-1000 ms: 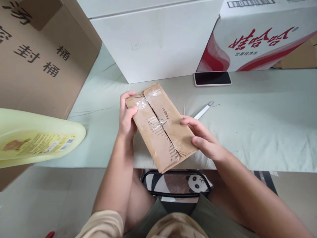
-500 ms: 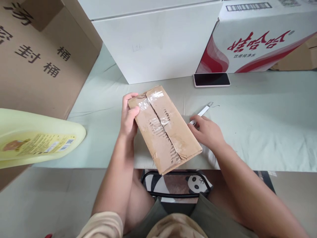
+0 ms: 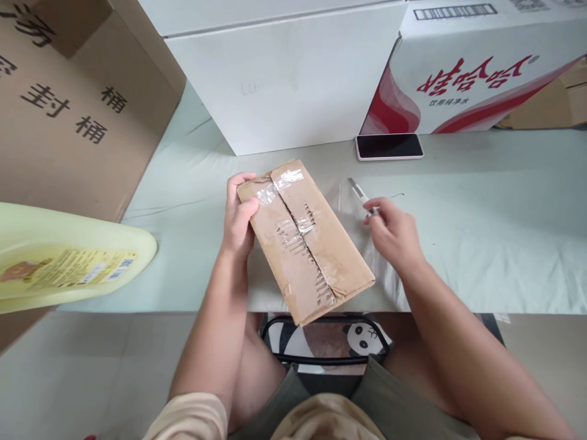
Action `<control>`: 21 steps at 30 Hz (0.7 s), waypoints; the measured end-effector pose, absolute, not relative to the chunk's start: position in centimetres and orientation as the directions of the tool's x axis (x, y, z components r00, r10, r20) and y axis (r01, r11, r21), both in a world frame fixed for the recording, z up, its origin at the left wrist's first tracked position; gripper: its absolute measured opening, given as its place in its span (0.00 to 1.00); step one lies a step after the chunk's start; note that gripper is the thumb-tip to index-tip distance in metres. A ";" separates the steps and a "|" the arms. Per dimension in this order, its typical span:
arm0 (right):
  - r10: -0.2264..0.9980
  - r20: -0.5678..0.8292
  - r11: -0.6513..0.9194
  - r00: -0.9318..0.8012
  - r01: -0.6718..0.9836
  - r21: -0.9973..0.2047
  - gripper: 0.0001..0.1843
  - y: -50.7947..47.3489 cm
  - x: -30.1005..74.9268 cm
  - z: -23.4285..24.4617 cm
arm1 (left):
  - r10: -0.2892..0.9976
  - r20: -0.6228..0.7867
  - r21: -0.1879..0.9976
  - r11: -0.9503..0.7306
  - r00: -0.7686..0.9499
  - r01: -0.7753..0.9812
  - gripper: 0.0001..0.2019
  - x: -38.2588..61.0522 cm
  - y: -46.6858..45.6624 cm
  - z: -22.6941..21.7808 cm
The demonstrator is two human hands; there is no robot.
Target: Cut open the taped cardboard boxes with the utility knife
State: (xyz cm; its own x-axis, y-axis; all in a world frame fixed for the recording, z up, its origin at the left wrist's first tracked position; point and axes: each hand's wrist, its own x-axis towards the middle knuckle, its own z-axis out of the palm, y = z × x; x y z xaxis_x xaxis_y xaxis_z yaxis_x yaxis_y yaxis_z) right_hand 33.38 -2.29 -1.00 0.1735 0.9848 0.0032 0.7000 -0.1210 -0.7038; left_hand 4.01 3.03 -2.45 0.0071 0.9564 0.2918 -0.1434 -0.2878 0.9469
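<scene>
A flat brown cardboard parcel with torn clear tape along its middle seam lies at an angle on the pale green cloth. My left hand grips its far left corner, thumb on top. My right hand is closed on a small white utility knife, lifted just off the cloth to the right of the parcel, blade end pointing away and to the left.
A phone lies face up behind the knife. A white box and a red-and-white printed carton stand at the back. A large brown carton and a yellow jug are at the left. A panda-patterned stool shows below the table edge.
My right hand let go of the parcel's right edge, reached to the knife on the cloth and picked it up. My left hand kept its hold on the parcel.
</scene>
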 end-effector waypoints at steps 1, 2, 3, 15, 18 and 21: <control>0.974 0.087 -0.070 0.207 0.648 -0.758 0.15 -2.4 33.5 -0.3 | 0.959 0.283 0.951 -0.278 0.017 -0.137 0.27 4.2 2.9 -2.4; 0.953 0.188 0.001 0.237 0.618 -0.786 0.13 -2.7 33.5 0.7 | 0.963 0.269 0.956 -0.264 0.027 -0.129 0.27 4.4 2.7 -2.4; 0.923 0.291 0.081 0.253 0.612 -0.787 0.11 -3.1 33.4 1.8 | 0.967 0.254 0.962 -0.248 0.035 -0.118 0.27 4.7 2.5 -2.3; 0.829 0.367 0.548 -0.421 0.740 -0.390 0.18 -8.0 28.0 8.7 | 0.969 0.233 0.970 -0.224 0.086 -0.099 0.26 5.8 1.5 -1.9; 0.824 0.405 0.537 -0.395 0.773 -0.339 0.18 -7.8 27.7 8.4 | 0.971 0.217 0.971 -0.205 0.096 -0.124 0.23 6.0 1.4 -1.8; 0.826 0.440 0.516 -0.353 0.787 -0.337 0.16 -8.0 27.7 8.3 | 0.972 0.212 0.972 -0.199 0.100 -0.129 0.23 6.1 1.4 -1.7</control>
State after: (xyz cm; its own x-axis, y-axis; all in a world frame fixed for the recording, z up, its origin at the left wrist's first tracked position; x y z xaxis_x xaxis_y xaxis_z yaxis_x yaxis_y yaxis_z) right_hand 27.69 -7.95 8.26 -0.3525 0.8257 0.4405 0.7872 0.5161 -0.3374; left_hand 6.06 1.40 -1.71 0.0996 0.9722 0.2121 -0.1289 -0.1987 0.9715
